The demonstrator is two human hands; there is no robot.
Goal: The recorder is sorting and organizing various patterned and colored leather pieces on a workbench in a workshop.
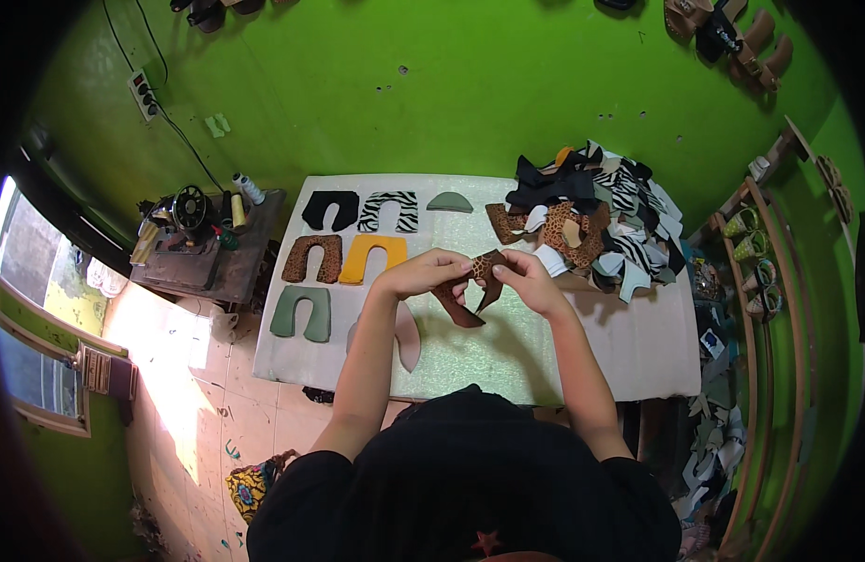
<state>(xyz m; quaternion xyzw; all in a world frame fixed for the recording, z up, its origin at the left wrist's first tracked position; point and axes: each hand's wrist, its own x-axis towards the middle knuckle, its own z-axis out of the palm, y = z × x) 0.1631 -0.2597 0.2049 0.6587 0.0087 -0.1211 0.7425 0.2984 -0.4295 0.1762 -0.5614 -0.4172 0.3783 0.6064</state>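
Observation:
Over the middle of the table (470, 356) I hold up a leopard-print, arch-shaped cut piece (463, 314). Its upper edge is pinched by my left hand (430, 273) on one side and my right hand (533, 281) on the other. To the left lie arch-shaped pieces, sorted by colour: black (330, 225), zebra-striped (404, 208), leopard-print (329, 258), yellow (387, 245) and grey-green (287, 314). A green half-moon piece (449, 201) rests at the back. Beside my left forearm, which partly covers it, is a pale pinkish curved piece (409, 342).
A heap of mixed cut pieces (629, 211) covers the table's back right. Left of the table stands a sewing machine (191, 208) with thread spools (238, 211). A wooden rack (746, 253) with sandals is on the right. More scraps (718, 440) lie beyond the table's right edge.

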